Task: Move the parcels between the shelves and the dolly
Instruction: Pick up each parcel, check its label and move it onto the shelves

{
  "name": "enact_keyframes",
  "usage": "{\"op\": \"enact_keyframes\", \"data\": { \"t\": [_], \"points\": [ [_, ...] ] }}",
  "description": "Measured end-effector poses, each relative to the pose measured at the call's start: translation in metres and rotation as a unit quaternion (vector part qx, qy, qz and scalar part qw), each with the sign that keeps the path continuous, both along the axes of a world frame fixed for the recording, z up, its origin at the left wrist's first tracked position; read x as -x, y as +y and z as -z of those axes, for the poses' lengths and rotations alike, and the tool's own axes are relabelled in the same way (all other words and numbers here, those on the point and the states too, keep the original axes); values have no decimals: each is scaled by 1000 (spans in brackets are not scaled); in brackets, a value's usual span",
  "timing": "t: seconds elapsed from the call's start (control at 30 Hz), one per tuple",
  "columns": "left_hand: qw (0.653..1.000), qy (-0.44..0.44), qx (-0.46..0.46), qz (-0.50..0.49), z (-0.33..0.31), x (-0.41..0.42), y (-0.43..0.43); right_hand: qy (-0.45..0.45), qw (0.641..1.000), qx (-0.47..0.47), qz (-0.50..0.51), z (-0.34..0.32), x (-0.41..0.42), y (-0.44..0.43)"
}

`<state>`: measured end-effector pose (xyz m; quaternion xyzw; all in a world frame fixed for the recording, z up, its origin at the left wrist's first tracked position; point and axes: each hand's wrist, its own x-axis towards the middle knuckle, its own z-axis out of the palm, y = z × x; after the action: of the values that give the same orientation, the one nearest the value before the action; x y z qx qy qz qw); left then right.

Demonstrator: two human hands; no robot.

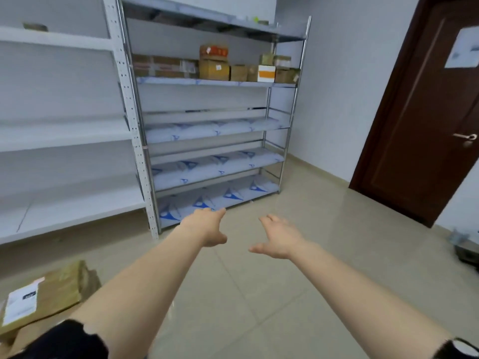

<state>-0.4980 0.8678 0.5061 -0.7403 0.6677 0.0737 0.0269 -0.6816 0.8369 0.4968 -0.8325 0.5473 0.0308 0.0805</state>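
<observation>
You've got both arms stretched out over the tiled floor (pixel 259 294), left hand (pixel 207 226) and right hand (pixel 278 239) spread loose and holding nothing, while the parcels (pixel 215 66) sit in a row on an upper shelf of the metal rack (pixel 293 104) and 1 labelled parcel (pixel 49 291) lies low at your left.

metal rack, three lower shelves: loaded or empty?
Empty. The metal rack's three lower shelves show only bare film with blue print. The parcels all sit on the shelf above them.
</observation>
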Motion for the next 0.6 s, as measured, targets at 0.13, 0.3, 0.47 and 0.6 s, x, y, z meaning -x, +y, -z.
{"op": "enact_keyframes", "data": {
  "t": [0.13, 0.3, 0.47, 0.6],
  "points": [
    [999, -39, 29, 0, -41, 11, -79, -38, 998, 39, -13, -42, 8, -92],
    [994, -65, 79, -27, -87, -11, -179, -83, 992, 76, -55, -81, -11, -196],
    [987, -81, 133, -37, -125, -48, -291, -132, 985, 91, -67, -122, -51, -310],
    [979, -96, 174, -37, -164, -89, -388, -167, 976, 120, -66, -156, -100, -416]
  ]
}}
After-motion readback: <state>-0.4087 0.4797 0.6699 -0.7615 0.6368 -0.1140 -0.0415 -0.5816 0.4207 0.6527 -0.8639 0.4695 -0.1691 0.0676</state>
